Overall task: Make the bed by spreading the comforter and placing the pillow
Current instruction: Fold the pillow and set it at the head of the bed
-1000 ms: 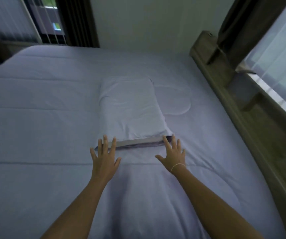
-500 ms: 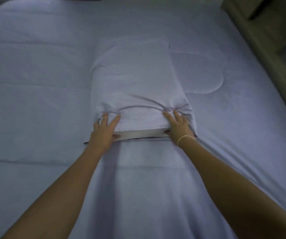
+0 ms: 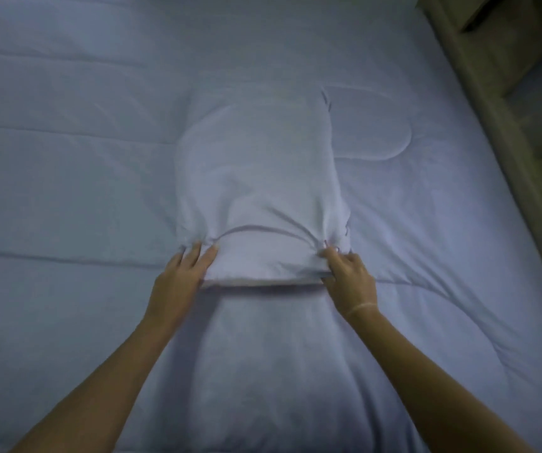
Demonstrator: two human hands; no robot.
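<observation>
Both hands take the near end of the pillow lying mid-bed on the spread comforter, left hand and right hand each in a pinching grip on bunched fabric; wooden headboard at right.

Both bare forearms are stretched forward and converge toward the middle of the bed. The left hand is laid with fingers extended on top and thumb tucked beneath what is gripped. The right hand is curled, its fingers pinched closed. A thin band is worn at the right wrist.
</observation>
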